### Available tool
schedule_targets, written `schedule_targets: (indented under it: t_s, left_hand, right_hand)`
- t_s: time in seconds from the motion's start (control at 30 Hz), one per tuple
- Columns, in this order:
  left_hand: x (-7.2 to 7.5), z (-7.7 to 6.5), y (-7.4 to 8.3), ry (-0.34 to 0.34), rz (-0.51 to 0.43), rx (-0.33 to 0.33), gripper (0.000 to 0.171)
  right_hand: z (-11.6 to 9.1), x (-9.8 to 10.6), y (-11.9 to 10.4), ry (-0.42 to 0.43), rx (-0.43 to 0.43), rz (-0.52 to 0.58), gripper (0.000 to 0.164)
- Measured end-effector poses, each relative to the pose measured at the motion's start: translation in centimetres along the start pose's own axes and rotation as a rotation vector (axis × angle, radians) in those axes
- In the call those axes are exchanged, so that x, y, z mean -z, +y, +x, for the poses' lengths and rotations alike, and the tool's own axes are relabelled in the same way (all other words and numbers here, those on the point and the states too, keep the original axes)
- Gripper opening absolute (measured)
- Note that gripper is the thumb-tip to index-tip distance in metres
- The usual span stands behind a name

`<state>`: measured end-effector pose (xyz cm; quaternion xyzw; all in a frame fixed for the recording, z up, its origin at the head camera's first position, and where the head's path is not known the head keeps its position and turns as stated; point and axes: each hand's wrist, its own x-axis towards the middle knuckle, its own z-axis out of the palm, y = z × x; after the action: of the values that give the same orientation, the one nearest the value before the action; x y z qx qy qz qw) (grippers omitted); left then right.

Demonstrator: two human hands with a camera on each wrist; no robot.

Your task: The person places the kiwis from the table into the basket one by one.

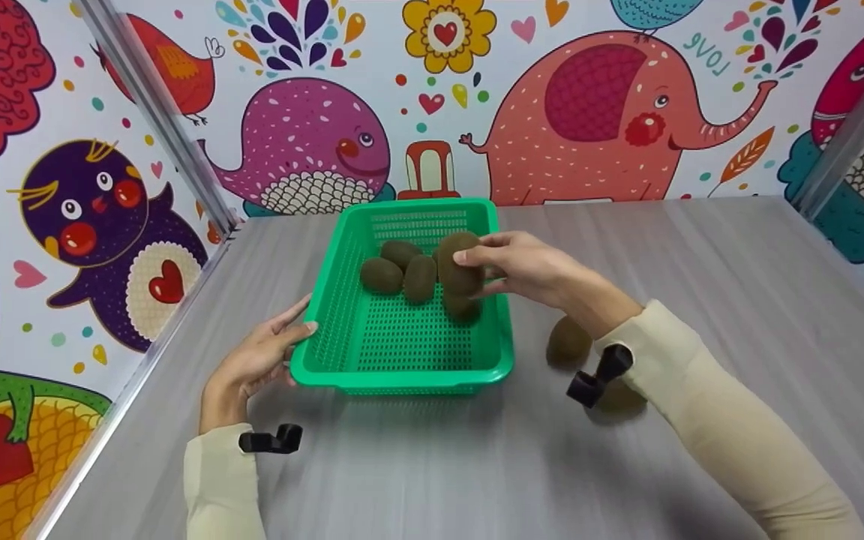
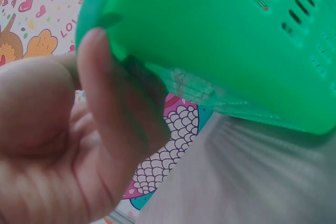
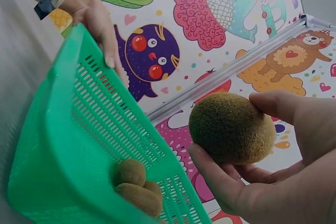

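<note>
Pinching an oval brown kiwi point(image 1: 459, 279) over the green rectangular plastic basket point(image 1: 402, 378) the left hand point(image 1: 256, 358) grips, the right hand point(image 1: 531, 268) could bruise it by slipping.

2 arms point(image 1: 732, 420) extend forward, left fingers point(image 1: 289, 313) and thumb point(image 1: 300, 331) pinching, right fingers point(image 1: 505, 238) and thumb gripping

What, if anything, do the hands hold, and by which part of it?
The right hand holds a kiwi by its opposite sides, between thumb and fingers. The left hand holds the green basket by its left rim, near the front corner.
</note>
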<state>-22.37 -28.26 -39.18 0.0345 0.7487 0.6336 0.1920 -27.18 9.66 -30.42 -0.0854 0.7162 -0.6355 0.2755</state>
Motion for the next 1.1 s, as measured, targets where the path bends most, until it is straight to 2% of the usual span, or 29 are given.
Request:
schedule_targets:
  t_s: [0.23,0.53,0.67,0.9,1.1]
  left_hand:
    - [0.0,0.0,0.0,0.008,0.0,0.0,0.069]
    - [-0.2,-0.1,0.0,0.012,-0.01,0.004,0.069]
    - [-0.2,0.0,0.0,-0.002,-0.013,-0.002,0.07]
    - [-0.2,0.0,0.1,-0.001,-0.01,-0.005,0.069]
    - [-0.2,0.0,0.1,0.006,-0.014,0.007,0.069]
  right_hand:
    - [1.3,-0.8,-0.8,0.006,-0.012,-0.024,0.058]
    - [3.7,-2.0,-0.4,0.043,-0.051,-0.08,0.052]
    - [4.4,-2.4,-0.4,0.061,-0.061,-0.103,0.055]
    - [5.4,-3.3,-0.6,0.035,-0.073,-0.072,0.066]
    - [6.5,-4.3,-0.4,0.038,-0.091,-0.08,0.051]
